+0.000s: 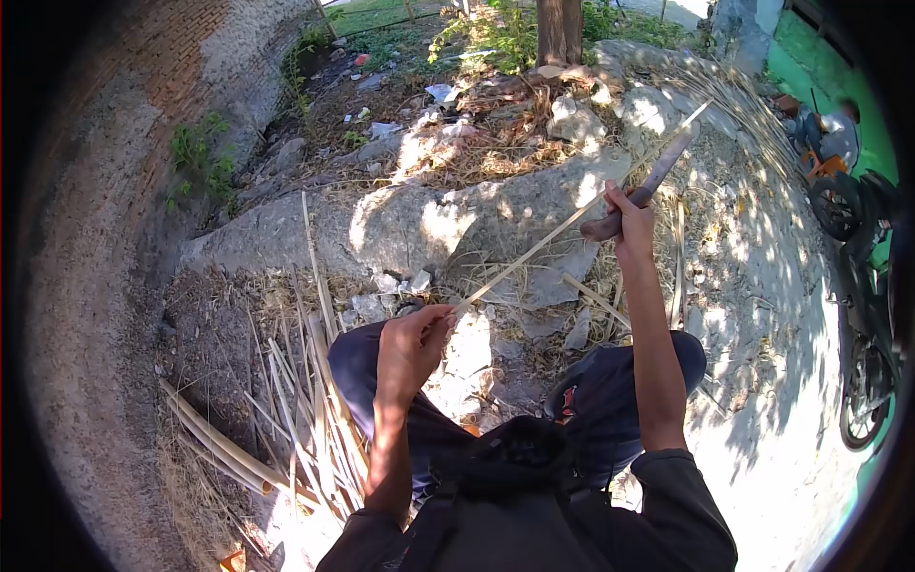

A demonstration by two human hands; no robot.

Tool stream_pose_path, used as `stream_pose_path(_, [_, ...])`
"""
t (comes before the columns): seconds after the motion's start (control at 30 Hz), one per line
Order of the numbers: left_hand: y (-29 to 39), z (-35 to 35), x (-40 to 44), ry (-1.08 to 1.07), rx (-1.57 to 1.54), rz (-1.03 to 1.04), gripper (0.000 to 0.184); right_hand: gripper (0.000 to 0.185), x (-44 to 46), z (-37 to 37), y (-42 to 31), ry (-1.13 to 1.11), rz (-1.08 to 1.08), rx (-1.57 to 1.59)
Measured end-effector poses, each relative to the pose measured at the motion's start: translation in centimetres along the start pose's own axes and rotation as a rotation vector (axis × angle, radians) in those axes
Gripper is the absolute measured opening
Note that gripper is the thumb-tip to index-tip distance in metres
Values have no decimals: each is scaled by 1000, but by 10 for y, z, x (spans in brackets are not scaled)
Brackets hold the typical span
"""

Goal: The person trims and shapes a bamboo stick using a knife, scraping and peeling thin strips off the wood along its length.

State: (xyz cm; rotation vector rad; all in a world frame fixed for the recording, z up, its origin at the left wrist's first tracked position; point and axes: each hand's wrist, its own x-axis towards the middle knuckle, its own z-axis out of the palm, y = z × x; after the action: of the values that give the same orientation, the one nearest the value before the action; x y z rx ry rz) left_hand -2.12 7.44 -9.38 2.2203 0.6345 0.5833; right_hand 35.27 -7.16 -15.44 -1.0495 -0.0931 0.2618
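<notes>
A long, thin pale strip (534, 250) slants from lower left to upper right in front of my knees. Its lower end is pinched in my left hand (416, 349). My right hand (631, 225) is wrapped round the dark handle of a knife (663, 164), whose blade points up and to the right. The strip passes by the thumb of my right hand and runs on beside the blade, its far end a little beyond the tip. Whether blade and strip touch cannot be made out.
A pile of split strips (329, 434) lies left of my left knee, with thicker pieces (214, 440) beside it. A low stone ledge (315, 234) crosses ahead, below a tree trunk (559, 33). A brick wall (105, 191) stands left, motorcycles (863, 381) at right.
</notes>
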Motion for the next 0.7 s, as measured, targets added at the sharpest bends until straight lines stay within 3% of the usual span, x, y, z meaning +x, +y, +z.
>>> stream_pose_path(0.13, [14, -9, -4, 77, -5, 16, 22, 51, 2, 0, 1, 12, -1, 11])
stream_pose_path(0.23, [19, -24, -8, 73, -51, -87, 25, 50, 4, -2, 2, 13, 34, 4])
stream_pose_path(0.33, [25, -35, -11, 129, 10, -21, 25, 47, 6, -3, 7, 5, 37, 32])
stream_pose_path(0.5, [29, -46, -17, 215, 15, -42, 23, 27, -1, -1, 17, -52, 58, -34])
stream_pose_path(0.7, [30, -57, -20, 395, 7, 68, 24, 25, -13, 5, 27, -114, 138, -80])
